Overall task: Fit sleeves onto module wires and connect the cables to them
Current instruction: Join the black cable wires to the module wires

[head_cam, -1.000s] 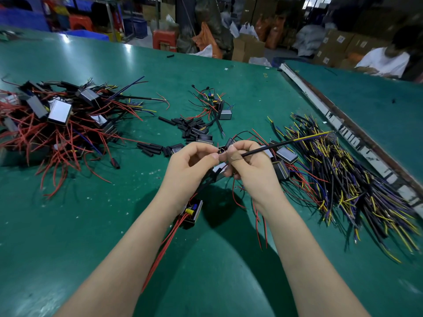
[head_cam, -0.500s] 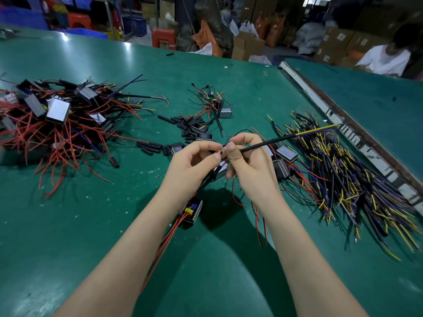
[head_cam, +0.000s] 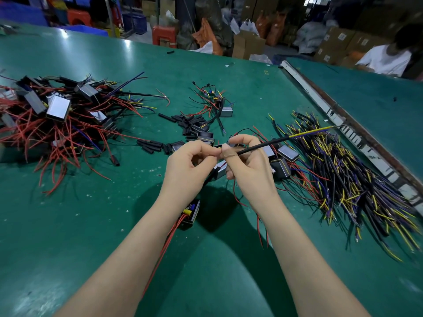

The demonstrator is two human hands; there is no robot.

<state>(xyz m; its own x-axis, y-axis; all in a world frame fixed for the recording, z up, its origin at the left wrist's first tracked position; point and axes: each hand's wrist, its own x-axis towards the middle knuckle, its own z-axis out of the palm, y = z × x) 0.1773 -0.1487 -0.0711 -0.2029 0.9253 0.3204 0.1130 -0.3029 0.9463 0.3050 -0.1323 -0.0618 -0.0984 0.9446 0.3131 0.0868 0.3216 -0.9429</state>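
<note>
My left hand (head_cam: 191, 162) and my right hand (head_cam: 248, 162) meet fingertip to fingertip above the green table (head_cam: 103, 225). My right hand pinches a black cable (head_cam: 263, 145) whose yellow and purple ends point up to the right. My left hand pinches a thin module wire with a yellow bit at the joint (head_cam: 219, 148). A grey module (head_cam: 219, 169) hangs just below the fingers, partly hidden. Another module (head_cam: 191, 212) with red wires lies under my left wrist. Loose black sleeves (head_cam: 158, 145) lie just beyond my left hand.
A heap of modules with red wires (head_cam: 55, 117) fills the far left. A bundle of black, yellow and purple cables (head_cam: 348, 179) spreads on the right. Two modules (head_cam: 283, 161) sit beside my right hand. A white rail (head_cam: 338, 120) marks the table's right edge. A person in white (head_cam: 386, 58) sits far right.
Both hands have risen slightly and stayed joined; the black cable's far end has swung a little upward and to the right.
</note>
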